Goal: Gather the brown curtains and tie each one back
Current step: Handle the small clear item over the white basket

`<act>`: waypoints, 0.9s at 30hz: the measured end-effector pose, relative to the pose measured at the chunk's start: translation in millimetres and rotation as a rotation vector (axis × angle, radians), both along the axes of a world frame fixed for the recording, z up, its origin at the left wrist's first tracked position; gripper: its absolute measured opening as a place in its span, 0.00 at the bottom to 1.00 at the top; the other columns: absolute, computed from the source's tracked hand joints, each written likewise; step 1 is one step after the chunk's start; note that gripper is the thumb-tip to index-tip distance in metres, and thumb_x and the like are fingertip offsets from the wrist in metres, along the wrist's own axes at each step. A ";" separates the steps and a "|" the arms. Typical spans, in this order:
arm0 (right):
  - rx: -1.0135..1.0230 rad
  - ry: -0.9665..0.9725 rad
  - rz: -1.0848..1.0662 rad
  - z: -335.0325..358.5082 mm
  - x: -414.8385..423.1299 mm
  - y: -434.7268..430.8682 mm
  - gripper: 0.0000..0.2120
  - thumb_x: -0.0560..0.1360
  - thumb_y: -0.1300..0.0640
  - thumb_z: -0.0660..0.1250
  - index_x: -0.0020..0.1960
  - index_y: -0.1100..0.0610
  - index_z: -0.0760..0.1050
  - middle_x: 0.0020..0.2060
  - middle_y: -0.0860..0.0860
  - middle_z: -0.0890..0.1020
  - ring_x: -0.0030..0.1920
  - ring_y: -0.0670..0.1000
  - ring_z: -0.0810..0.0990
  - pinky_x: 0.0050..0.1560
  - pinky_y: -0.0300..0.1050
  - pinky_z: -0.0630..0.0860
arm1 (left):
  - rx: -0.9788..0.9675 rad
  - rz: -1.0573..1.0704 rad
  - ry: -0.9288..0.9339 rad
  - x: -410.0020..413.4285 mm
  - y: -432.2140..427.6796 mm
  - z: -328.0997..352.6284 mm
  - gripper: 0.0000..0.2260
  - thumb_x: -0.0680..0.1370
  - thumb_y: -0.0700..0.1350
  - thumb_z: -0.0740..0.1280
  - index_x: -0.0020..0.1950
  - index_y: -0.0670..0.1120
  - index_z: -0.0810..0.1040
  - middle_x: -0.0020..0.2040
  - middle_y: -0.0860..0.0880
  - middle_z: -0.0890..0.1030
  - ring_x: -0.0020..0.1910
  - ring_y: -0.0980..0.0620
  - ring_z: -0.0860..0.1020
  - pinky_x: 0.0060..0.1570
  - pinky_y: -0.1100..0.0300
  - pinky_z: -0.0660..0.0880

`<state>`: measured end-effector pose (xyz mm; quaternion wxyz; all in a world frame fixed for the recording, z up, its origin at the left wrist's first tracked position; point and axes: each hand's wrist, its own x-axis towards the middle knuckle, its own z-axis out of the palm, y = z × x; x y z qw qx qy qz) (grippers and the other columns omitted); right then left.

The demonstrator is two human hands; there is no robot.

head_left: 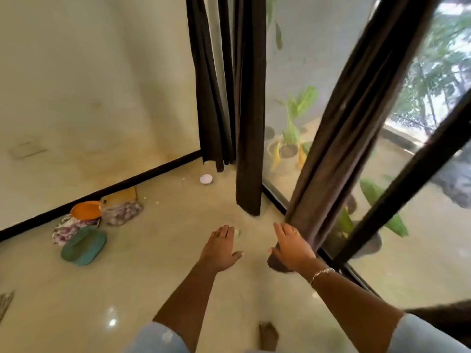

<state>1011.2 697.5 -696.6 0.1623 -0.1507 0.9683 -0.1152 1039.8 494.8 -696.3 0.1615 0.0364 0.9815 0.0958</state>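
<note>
Along the window [318, 72] both brown curtains hang loose, the near curtain [356, 123] and the corner curtain [249, 98]. The right hand [293, 247], fingers straight, touches the near hem; the left hand [221, 248] spreads empty. Ungripped, folds could slip free.

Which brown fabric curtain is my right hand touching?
The slanting brown curtain by the glass, its hem under the right hand; the two corner curtains hang untouched.
</note>
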 end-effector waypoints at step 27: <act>-0.083 -0.145 -0.377 -89.4 -235.0 -157.3 0.35 0.75 0.47 0.65 0.75 0.56 0.54 0.71 0.56 0.65 0.70 0.57 0.65 0.66 0.48 0.68 | 0.120 -0.213 -0.224 -302.5 -151.7 -88.3 0.36 0.77 0.56 0.62 0.76 0.41 0.47 0.77 0.43 0.51 0.76 0.46 0.52 0.72 0.58 0.50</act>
